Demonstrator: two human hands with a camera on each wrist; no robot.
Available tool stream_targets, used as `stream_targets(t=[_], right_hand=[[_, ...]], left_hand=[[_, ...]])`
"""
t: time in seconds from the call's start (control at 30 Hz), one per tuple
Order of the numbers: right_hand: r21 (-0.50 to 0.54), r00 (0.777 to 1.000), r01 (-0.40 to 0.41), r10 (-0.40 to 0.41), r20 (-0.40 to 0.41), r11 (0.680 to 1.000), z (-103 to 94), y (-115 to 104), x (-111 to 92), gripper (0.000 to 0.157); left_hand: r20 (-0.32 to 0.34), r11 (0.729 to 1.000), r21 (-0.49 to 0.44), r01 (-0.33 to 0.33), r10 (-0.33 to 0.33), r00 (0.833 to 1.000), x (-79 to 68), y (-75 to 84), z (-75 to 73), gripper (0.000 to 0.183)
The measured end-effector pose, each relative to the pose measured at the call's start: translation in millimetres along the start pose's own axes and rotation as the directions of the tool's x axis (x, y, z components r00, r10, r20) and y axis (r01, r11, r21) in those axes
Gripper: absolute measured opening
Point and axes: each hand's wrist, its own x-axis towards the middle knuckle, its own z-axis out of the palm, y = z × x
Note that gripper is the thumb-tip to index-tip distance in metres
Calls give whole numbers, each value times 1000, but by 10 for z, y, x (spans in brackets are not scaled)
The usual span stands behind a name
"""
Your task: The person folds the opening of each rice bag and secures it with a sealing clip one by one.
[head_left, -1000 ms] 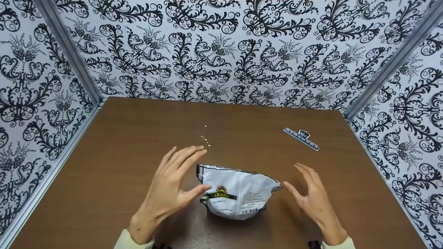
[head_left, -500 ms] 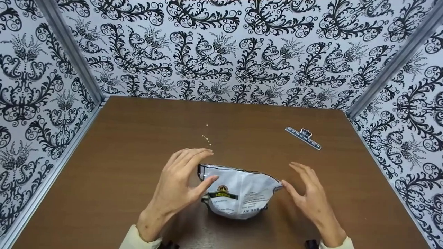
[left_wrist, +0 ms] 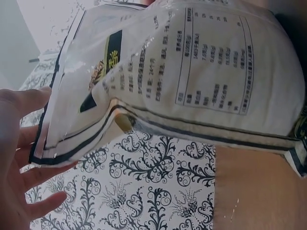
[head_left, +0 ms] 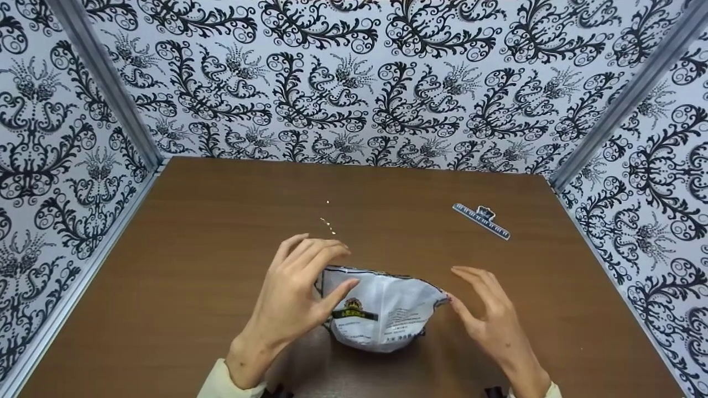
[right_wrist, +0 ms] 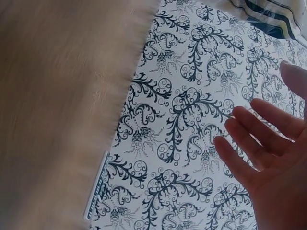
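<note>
A white plastic bag [head_left: 387,309] with black edging, a dark label and printed text stands upright on the table, its lower part bulging. Around its upper left corner is my left hand [head_left: 296,290], thumb in front and fingers behind. In the left wrist view, the fingers [left_wrist: 36,177] are spread beside the bag's edge [left_wrist: 72,155], not curled round it. My right hand [head_left: 495,318] is at the bag's right corner, thumb tip right at it and fingers apart. The right wrist view shows that palm [right_wrist: 283,191] with nothing in it.
A long clip [head_left: 481,220] with a crown-shaped handle lies at the right rear of the brown table [head_left: 221,210]. Several small pale bits [head_left: 331,225] are scattered behind the bag. Patterned walls [head_left: 354,83] and metal posts enclose the table's back and sides.
My left hand has moved right, closer over the bag's left corner. My right hand has shifted slightly left, its thumb now at the right corner. The bag has stayed in place.
</note>
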Motion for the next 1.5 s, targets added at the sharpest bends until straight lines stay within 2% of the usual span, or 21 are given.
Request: stream_targets(t=[0.17, 0.73, 0.97, 1.1, 1.2, 1.33, 1.5], right_hand=[[24, 1000, 15, -16, 18, 1000, -8, -44, -13, 62], [86, 995, 95, -93, -26, 992, -3, -151, -6, 64], [59, 983, 179, -176, -51, 982, -12, -147, 0, 59], [47, 981, 189, -186, -58, 981, 0, -141, 4, 58], [49, 980, 189, -186, -66, 981, 15, -144, -8, 52], [63, 979, 185, -179, -94, 981, 34, -164, -23, 36], [87, 973, 203, -191, -127, 975, 54, -208, 3, 27]], left_hand=[[-7, 1000, 20, -15, 15, 1000, 39, 50, 13, 33], [5, 998, 36, -55, 55, 998, 142, 190, 99, 27], [13, 996, 32, -81, 81, 997, 181, 256, 172, 22], [25, 996, 36, -82, 81, 996, 198, 288, 208, 21], [38, 995, 45, -85, 84, 996, 207, 317, 234, 21], [47, 994, 50, -94, 92, 995, 223, 365, 266, 22], [49, 992, 57, -116, 113, 992, 253, 424, 310, 22]])
